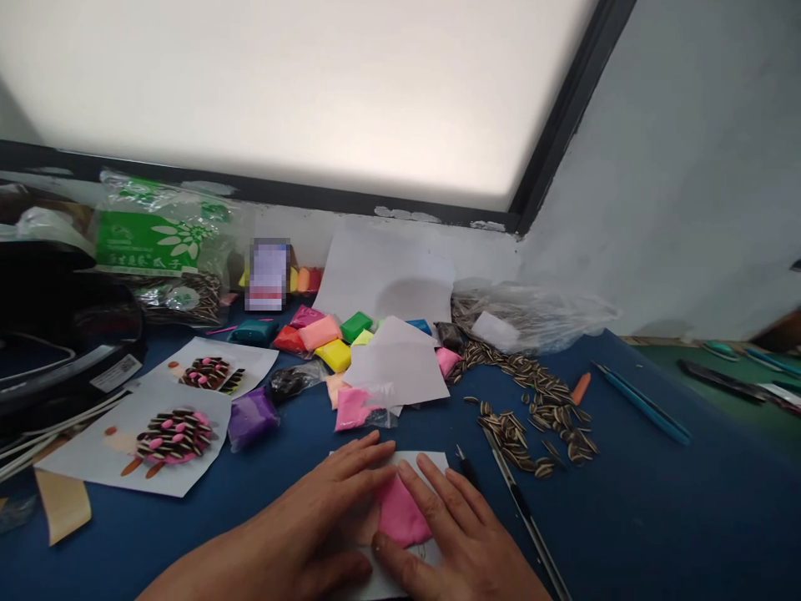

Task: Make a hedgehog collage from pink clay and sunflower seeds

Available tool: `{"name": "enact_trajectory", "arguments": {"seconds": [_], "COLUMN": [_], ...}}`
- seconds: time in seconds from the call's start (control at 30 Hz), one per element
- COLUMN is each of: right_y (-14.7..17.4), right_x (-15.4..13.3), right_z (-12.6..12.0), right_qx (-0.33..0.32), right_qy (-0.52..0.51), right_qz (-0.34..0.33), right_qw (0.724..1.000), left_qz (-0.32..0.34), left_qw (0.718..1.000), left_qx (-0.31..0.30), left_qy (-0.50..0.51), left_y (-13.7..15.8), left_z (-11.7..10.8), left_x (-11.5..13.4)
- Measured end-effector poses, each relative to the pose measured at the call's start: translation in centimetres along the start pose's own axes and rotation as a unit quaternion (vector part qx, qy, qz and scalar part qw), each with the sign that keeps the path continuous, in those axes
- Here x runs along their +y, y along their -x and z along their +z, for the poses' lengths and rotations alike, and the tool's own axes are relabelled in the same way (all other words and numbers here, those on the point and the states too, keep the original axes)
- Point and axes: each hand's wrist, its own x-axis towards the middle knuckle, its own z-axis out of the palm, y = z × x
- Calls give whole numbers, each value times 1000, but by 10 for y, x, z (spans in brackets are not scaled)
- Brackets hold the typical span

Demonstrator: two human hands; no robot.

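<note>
A flat patch of pink modelling clay (404,516) lies on a small white sheet of paper (429,459) at the front of the blue table. A paler peach patch touches its left side, partly covered. My right hand (460,538) rests on the pink clay with its fingers spread, the thumb at the lower edge. From the left, my left hand (316,505) reaches over the paper, fingers stretched out and tips by the clay's upper left edge. Neither hand grips anything. Just beyond the right fingers lies a dark pen (466,467).
Striped sunflower seeds (538,388) are scattered right of centre, near a metal-tipped tool (522,509) and a blue craft knife (644,405). Coloured clay packets (322,332) crowd the middle back. Two sheets with seed-and-clay hedgehogs (175,436) lie left, before a green seed bag (150,242).
</note>
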Motion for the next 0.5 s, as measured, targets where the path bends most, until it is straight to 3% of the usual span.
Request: {"name": "enact_trajectory", "arguments": {"seconds": [0.27, 0.5], "right_y": [5, 6], "right_x": [8, 10], "right_z": [-15, -20], "right_qx": [17, -5], "right_qy": [67, 63], "right_qz": [-9, -3], "right_qw": [998, 998], "left_qz": [11, 4], "left_qw": [1000, 1000], "left_qx": [6, 0], "left_qy": [-13, -11], "left_y": [1, 0], "left_z": [1, 1], "left_x": [-2, -1]}}
